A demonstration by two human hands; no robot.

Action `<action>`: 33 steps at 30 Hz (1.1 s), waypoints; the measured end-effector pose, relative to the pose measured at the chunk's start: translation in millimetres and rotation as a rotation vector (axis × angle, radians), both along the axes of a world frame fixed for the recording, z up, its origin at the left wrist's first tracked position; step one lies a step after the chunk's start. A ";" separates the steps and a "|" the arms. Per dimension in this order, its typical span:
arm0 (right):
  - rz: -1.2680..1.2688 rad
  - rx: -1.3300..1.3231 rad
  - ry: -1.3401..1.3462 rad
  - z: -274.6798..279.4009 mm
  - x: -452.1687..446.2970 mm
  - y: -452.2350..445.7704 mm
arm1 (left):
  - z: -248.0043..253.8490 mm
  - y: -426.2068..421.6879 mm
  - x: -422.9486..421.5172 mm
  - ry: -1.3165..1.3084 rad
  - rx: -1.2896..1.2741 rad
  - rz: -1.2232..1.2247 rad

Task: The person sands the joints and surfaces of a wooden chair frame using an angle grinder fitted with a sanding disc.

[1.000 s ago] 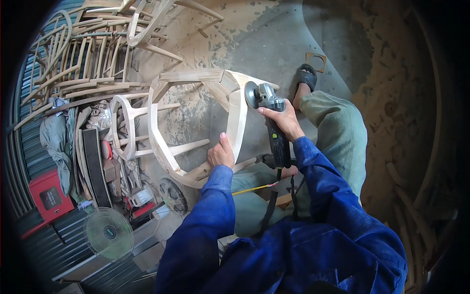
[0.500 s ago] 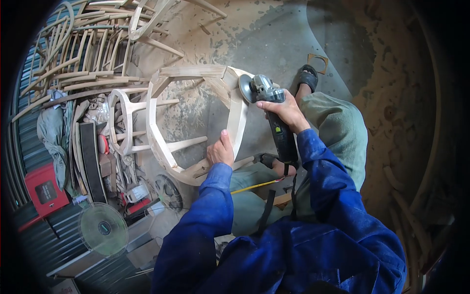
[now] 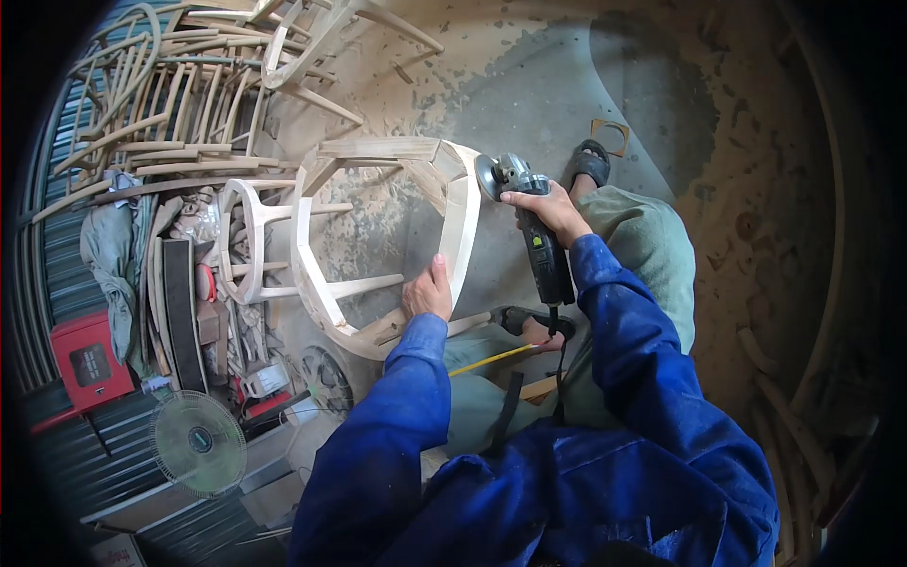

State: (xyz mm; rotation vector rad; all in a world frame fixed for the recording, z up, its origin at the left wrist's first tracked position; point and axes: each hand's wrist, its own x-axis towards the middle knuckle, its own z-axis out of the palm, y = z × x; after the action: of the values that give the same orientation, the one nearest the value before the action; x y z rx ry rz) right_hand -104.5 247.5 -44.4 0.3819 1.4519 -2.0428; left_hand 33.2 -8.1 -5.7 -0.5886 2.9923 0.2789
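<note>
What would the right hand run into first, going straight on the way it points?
Probably the wooden frame. The right hand points up and left in the picture, and the grinder it holds would lead, disc first. Depth is unclear: disc and frame may be touching.

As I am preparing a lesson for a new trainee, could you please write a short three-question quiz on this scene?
1. Which hand holds the angle grinder?
2. True or false: the left hand touches the wooden frame.
3. Fill in the colour: the person's sleeves are ___.

Key:
1. The right hand.
2. True.
3. Blue.
</note>
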 end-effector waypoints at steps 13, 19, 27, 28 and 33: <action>-0.395 -0.039 -0.013 -27.3 9.7 20.2 | -21.6 -5.5 21.1 0.315 0.018 -0.083; -0.378 -0.095 -0.025 -17.7 17.6 10.8 | 0.1 -101.6 40.4 0.048 0.109 -0.011; -0.119 -0.209 -0.033 -30.0 74.5 -66.1 | -1.7 -47.9 -46.0 0.012 0.113 0.426; -0.130 -0.146 -0.012 -39.7 84.0 -78.6 | -1.3 -47.8 -43.3 0.057 0.155 0.411; -0.115 0.034 0.160 -37.2 93.5 -102.7 | 3.5 -44.2 -50.4 -0.052 0.102 0.473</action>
State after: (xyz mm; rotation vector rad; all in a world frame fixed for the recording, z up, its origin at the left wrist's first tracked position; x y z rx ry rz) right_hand -11.0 144.8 -81.7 0.3290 1.5944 -2.1843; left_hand -17.2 -52.3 -2.3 -1.2630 2.7285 0.4321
